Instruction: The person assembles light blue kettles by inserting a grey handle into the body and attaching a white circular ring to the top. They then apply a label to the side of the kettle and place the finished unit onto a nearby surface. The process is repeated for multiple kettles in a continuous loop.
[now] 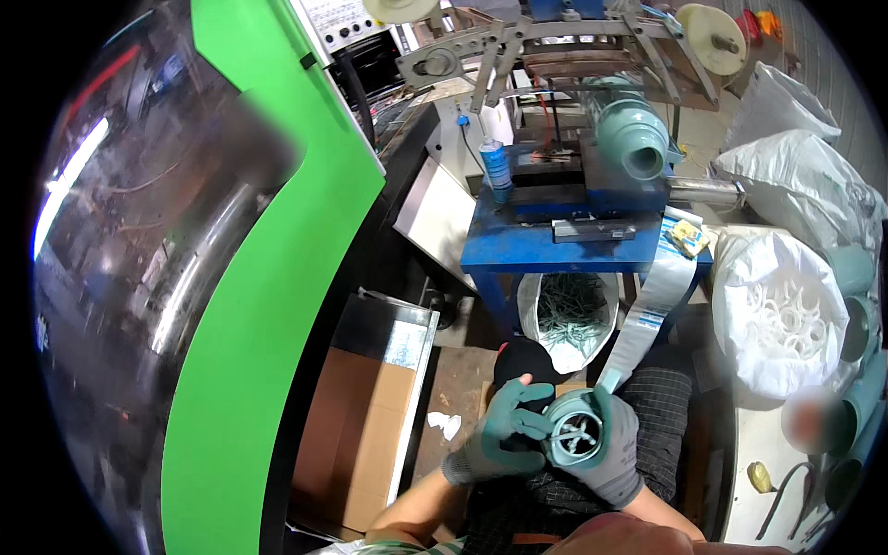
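Note:
Low in the middle, over my lap, is a hollow teal plastic part [575, 427]. Its round mouth faces up, and pale spoke-like pieces show inside. My right hand [612, 449], in a grey and green work glove, wraps round its right side. Gloved the same way, my left hand [511, 430] is at the part's left side with fingers apart. Its fingertips are near or against the rim; I cannot tell whether they touch. A small teal tab [609, 379] sticks up by my right fingers.
Ahead stands a blue machine table [573, 254] bearing a larger teal container [638, 139] and a blue spray can [496, 171]. Below sits a bag of dark green scraps [569, 319]. At right is a white bag of pale rings [786, 314]. A green machine panel [250, 370] bounds the left, beside an open cardboard box [356, 435].

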A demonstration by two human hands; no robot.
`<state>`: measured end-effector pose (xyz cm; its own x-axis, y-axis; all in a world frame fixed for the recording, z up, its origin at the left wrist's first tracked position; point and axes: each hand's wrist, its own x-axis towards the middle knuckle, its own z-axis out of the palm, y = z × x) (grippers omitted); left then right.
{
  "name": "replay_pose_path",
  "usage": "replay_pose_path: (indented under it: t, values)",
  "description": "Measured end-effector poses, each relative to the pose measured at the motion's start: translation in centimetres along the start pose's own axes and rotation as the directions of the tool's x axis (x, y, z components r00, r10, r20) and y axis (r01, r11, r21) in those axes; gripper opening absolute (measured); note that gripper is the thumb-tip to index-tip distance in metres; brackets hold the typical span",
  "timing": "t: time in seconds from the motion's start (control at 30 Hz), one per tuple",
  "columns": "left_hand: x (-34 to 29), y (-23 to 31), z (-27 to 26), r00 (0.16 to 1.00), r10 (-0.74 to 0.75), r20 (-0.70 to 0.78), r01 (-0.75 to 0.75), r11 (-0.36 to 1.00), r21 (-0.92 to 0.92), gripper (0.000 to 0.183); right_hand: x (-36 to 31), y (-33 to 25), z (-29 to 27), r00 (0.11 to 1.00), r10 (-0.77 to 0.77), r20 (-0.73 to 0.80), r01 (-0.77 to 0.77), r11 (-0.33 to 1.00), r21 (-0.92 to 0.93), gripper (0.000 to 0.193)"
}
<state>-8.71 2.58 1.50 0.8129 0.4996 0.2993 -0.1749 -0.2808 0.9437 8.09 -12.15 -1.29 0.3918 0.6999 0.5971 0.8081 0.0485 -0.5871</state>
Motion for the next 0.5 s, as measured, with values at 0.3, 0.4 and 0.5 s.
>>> replay_pose_path:
  t: [0.3,0.4,0.5]
  values:
    - [-1.6,-3.5,5.2,0.911,0.344,0.227,-0.394,0.563,0.727,0.049,-0.4,1.9,1.1,0.995,-0.018,0.094,0.020,1.000,-0.018,0.051]
    - [-1.0,-2.2,5.2,0.946,0.196,0.257,-0.324,0.578,0.749,0.048,-0.3,1.6,1.6,0.998,-0.001,0.069,-0.001,1.000,0.030,0.050]
    - [-1.5,-1.2,4.1,0.931,-0.039,0.363,-0.270,0.598,0.755,0.044,-1.0,1.3,1.7,0.992,0.023,0.121,-0.027,0.999,0.034,0.050]
